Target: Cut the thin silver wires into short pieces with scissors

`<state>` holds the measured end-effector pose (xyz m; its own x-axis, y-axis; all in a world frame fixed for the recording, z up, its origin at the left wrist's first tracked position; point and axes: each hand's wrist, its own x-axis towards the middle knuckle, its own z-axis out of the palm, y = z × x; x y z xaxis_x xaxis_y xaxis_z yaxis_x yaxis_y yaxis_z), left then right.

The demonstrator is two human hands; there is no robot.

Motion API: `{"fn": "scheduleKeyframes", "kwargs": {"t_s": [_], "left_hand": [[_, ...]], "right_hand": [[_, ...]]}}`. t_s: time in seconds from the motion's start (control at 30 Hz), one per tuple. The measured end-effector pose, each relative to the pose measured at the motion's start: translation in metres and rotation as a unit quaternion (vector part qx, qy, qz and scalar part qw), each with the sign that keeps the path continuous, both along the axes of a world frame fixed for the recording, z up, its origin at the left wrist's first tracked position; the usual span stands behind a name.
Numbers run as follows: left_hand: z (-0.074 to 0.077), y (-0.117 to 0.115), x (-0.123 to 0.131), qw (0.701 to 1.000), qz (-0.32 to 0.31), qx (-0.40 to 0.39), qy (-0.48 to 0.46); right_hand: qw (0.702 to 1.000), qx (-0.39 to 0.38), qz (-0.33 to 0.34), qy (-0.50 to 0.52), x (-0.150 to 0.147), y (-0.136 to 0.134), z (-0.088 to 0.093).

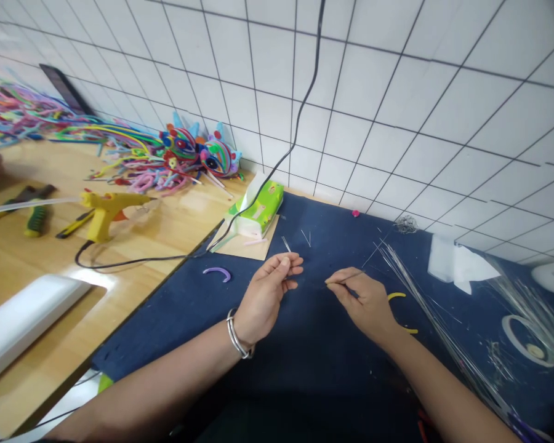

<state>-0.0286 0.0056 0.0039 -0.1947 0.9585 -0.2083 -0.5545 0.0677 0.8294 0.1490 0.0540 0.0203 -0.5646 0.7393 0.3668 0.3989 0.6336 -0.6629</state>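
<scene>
Left hand (pixel 268 289): thumb and index finger pinched on short, thin, silvery wire pieces (pixel 286 244), ends projecting past the grip. Right hand (pixel 362 301): thumb and index finger closed on 1 thin, straight wire (pixel 359 273), partly hidden. Hands apart, above dark-blue cloth (pixel 166 317). Beyond the left fingertips: 2 thin silvery wires (pixel 309 239) in a V. Left of that hand: 1 curved purple strip (pixel 224 272). Farther right: long, loose silvery wire bundle (pixel 420 296).

silvery wires (pixel 420 299), navy cloth (pixel 166 314), black-gridded wall (pixel 373 80)
</scene>
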Motion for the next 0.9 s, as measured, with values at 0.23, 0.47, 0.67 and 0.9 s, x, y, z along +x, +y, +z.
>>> {"fn": "scheduleKeyframes", "kwargs": {"t_s": [0.23, 0.47, 0.67, 0.9], "left_hand": [[-0.001, 0.0, -0.002, 1.0, -0.019, -0.001, 0.019], [0.003, -0.003, 0.001, 0.986, -0.116, 0.017, 0.116], [0.008, -0.007, 0.007, 0.956, -0.241, 0.058, 0.155], [-0.002, -0.015, 0.015, 0.937, -0.336, -0.019, 0.089]], "right_hand": [[0.999, -0.032, 0.0, -0.032, -0.011, 0.007, -0.007], [0.988, -0.152, -0.018, -0.01, -0.008, 0.002, 0.002], [0.955, -0.279, 0.007, 0.095, 0.001, -0.012, 0.016], [0.91, -0.382, 0.012, 0.16, 0.013, -0.027, 0.006]]}}
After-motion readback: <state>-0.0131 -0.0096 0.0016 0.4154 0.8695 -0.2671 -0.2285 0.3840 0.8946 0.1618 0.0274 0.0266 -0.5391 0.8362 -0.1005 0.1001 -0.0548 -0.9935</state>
